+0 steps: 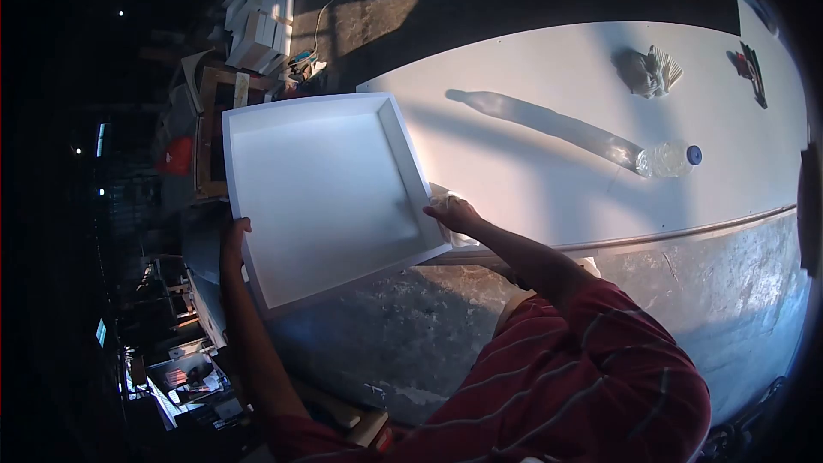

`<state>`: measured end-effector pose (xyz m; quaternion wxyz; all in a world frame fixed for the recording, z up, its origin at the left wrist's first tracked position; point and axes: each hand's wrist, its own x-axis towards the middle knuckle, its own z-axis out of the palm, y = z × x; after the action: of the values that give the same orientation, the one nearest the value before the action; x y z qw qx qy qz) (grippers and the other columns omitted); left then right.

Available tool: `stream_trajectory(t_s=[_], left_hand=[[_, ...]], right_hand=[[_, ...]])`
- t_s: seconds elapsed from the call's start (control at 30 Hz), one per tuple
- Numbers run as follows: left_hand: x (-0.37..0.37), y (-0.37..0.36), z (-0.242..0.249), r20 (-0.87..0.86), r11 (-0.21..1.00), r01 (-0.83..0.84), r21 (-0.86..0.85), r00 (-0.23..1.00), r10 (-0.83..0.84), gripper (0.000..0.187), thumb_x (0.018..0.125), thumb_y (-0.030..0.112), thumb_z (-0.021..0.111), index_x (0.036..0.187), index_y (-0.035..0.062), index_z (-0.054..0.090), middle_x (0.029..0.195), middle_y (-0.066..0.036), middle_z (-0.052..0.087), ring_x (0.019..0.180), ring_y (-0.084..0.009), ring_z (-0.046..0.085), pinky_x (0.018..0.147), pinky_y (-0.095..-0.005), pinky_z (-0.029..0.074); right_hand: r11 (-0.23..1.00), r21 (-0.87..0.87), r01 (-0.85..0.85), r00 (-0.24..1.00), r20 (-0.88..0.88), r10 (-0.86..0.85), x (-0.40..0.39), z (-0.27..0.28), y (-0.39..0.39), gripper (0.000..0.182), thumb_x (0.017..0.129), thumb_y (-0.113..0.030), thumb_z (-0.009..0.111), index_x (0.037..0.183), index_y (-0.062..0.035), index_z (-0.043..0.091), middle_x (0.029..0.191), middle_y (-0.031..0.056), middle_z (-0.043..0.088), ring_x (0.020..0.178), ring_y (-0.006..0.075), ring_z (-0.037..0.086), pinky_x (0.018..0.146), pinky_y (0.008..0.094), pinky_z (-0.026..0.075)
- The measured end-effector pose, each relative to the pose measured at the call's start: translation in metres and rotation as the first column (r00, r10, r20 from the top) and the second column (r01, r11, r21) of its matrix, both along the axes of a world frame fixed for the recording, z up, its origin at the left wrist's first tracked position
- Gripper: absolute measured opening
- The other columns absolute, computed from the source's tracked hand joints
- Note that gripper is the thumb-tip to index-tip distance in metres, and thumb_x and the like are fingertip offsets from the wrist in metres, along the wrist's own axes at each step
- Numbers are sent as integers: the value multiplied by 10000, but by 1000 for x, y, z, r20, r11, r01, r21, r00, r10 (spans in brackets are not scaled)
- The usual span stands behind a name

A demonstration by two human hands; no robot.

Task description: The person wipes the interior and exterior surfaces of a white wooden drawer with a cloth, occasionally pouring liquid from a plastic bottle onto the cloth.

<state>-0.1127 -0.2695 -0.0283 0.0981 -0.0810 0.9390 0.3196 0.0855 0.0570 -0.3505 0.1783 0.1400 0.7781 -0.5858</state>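
A shallow, square white box [321, 184] with raised sides and its open face toward me is held up off the floor, tilted, at the near end of a white table. My left hand [235, 238] is closed around its left side, thumb over the rim. At the right side of the box, my right hand [454, 214] is closed on a crumpled white cloth [464, 240], with the thumb by the box's rim. The cloth lies against the box's outer wall, and part of it is hidden behind the fingers.
On the white table [531, 189] lie a clear plastic bottle [667, 159] with a blue cap, a crumpled striped cloth [653, 73] and a dark tool [753, 75]. Stacked white boxes [260, 27] stand on the floor beyond. A red object [176, 155] is at the left.
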Motion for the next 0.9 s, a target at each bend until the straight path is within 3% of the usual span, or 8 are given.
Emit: stream_trajectory(t_s=[0.1, 0.2, 0.3, 0.5, 0.53, 0.57, 0.67, 0.9], left_hand=[[13, 10, 4, -30, 993, 74, 93, 997, -71, 359, 588, 180, 554, 920, 45, 567, 786, -50, 507, 716, -196, 494, 639, -336, 408], [15, 5, 5, 27, 998, 13, 63, 1000, -14, 367, 602, 199, 553, 938, 54, 563, 785, -52, 507, 708, -201, 498, 639, -335, 411], [16, -30, -6, 150, 986, -122, 112, 983, 105, 381, 606, 217, 558, 953, 58, 556, 801, -64, 510, 711, -211, 504, 636, -341, 414], [45, -31, -126, 220, 869, -171, 464, 973, 74, 396, 612, 229, 576, 961, 42, 557, 835, -75, 519, 783, -237, 522, 702, -364, 431], [34, -47, -171, 102, 841, -94, 533, 994, 46, 400, 612, 229, 581, 967, 46, 557, 844, -66, 521, 822, -236, 519, 729, -365, 427], [52, -21, -173, 161, 860, -157, 485, 983, 89, 394, 605, 234, 590, 957, 60, 563, 850, -57, 521, 829, -227, 516, 738, -365, 423], [82, 61, -168, -89, 909, 24, 415, 996, 14, 361, 597, 237, 596, 918, 75, 566, 851, -47, 520, 817, -219, 514, 740, -352, 417], [42, 70, -240, 305, 895, -116, 430, 952, -23, 320, 585, 233, 606, 860, 76, 558, 801, -47, 516, 773, -214, 514, 707, -338, 414]], right_hand=[[995, 100, -21, 995, -90, 31, -16, -34, -27, 755, 727, -617, 642, 1109, 33, 594, 1033, 248, 631, 1010, 367, 606, 877, 415, 481], [992, 78, 102, 994, -53, -98, -12, -38, -24, 460, 725, -423, 687, 950, -28, 615, 887, 183, 661, 853, 328, 645, 759, 430, 504], [973, -16, 230, 969, -92, -231, 23, 30, 25, 427, 717, -368, 696, 955, -24, 608, 870, 184, 659, 821, 335, 646, 741, 432, 503], [875, 229, 426, 890, -278, -361, 92, 105, 99, 330, 678, -239, 667, 898, -9, 577, 787, 192, 640, 754, 376, 634, 691, 443, 508], [853, 230, 468, 862, -332, -384, 101, 94, 103, 320, 672, -214, 670, 898, -12, 569, 782, 196, 631, 739, 383, 630, 672, 452, 507], [842, 232, 487, 853, -333, -402, 109, 85, 106, 320, 672, -214, 670, 898, -12, 569, 782, 196, 631, 739, 383, 630, 672, 452, 507], [788, 310, 532, 837, -330, -436, 124, 59, 116, 304, 675, -201, 665, 893, -13, 564, 796, 200, 633, 735, 386, 627, 675, 450, 511], [759, 364, 540, 841, -268, -469, 142, 39, 134, 304, 674, -205, 672, 884, -10, 569, 786, 201, 634, 742, 387, 627, 677, 442, 510]])
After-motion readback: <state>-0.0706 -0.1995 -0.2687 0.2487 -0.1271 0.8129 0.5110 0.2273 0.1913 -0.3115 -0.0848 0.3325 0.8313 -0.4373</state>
